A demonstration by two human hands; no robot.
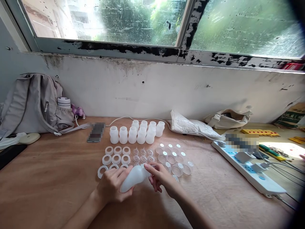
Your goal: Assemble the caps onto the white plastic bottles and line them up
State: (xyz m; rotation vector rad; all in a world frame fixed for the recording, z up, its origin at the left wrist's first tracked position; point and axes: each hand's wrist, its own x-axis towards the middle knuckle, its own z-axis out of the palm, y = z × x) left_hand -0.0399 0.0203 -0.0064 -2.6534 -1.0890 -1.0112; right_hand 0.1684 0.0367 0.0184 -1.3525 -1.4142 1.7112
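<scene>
My left hand (113, 186) is wrapped round a white translucent plastic bottle (133, 180), held tilted over the wooden table (54, 178). At the bottle's neck my right hand (160, 176) pinches with thumb and fingertips; what is between them is too small to make out. Just beyond the hands lie several white rings (116, 158), several small clear valves (142, 155) and several clear caps (173, 157). Behind those stand several more white bottles (137, 132) in rows.
A grey backpack (30, 103) leans on the wall at the left, with a phone (95, 132) beside it. A white padded bag (193, 126) and a beige pouch (227, 118) lie at the back right. A white power strip (252, 173) with plugs and tools is to the right.
</scene>
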